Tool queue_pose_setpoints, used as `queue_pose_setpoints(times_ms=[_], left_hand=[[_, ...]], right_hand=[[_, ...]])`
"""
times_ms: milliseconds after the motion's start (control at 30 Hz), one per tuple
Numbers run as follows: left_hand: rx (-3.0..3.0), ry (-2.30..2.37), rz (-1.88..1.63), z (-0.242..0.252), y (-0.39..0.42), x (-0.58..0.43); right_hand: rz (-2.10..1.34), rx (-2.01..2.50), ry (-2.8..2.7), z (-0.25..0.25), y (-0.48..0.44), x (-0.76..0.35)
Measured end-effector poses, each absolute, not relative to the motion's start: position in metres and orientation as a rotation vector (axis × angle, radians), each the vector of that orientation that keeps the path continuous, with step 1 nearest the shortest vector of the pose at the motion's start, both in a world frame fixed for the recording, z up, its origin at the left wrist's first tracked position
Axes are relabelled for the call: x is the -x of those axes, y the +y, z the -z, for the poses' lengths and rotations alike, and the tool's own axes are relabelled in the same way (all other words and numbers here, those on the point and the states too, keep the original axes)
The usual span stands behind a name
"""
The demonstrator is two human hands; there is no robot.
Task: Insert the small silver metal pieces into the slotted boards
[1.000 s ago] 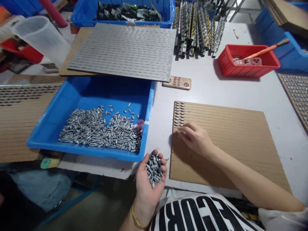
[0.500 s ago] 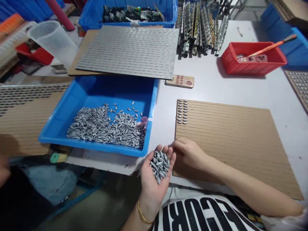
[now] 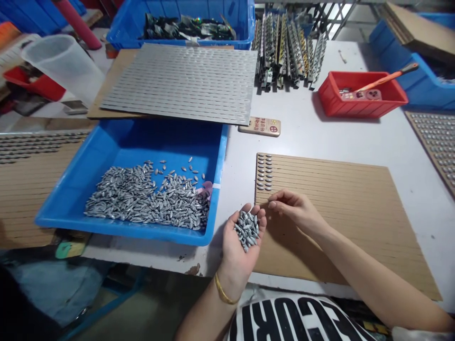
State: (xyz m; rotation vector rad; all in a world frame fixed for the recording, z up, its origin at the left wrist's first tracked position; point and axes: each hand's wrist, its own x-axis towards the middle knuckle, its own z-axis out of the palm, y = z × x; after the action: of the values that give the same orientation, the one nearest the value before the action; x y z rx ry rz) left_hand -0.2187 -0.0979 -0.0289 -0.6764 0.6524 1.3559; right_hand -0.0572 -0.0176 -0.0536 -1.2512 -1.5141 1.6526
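Observation:
My left hand point(image 3: 236, 260) is cupped palm up, cradling a heap of small grey spindle-shaped metal pieces point(image 3: 247, 230). Just right of it, my right hand point(image 3: 302, 210) pinches thumb and forefinger together over the left edge of a grooved brown board point(image 3: 341, 227). Whatever lies between those fingertips is too small and hidden to make out. Two short columns of the same metal pieces point(image 3: 264, 171) lie in the board's grooves at its upper left corner, above my right fingertips. To the left, a blue bin point(image 3: 216, 208) contains a large pile of loose pieces point(image 3: 142, 199).
A grey slotted sheet point(image 3: 181, 85) rests on cardboard across the bin's back. Behind the board are a phone-shaped case point(image 3: 263, 127) and a red box point(image 3: 362, 106) with an orange-handled tool. Metal strips point(image 3: 284, 52) stand at the back. A filled board point(image 3: 433, 142) lies right.
My right hand has moved from beside my left fingers onto the board's left side, below the columns. My left hand, still holding the heap, has shifted slightly right. The camera view has shifted.

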Motion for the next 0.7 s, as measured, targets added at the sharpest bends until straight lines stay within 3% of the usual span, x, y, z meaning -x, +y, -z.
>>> queue_pose_setpoints(times_ms=[267, 700], left_hand=[[0.630, 0.684, -1.330, 0.022, -0.083, 0.225], [0.638, 0.659, -1.255, 0.034, -0.092, 0.219]], right_hand=[[-0.894, 1.231, -2.103, 0.069, -0.007, 0.071], [-0.410, 1.291, -2.398, 0.073, -0.004, 0.083]])
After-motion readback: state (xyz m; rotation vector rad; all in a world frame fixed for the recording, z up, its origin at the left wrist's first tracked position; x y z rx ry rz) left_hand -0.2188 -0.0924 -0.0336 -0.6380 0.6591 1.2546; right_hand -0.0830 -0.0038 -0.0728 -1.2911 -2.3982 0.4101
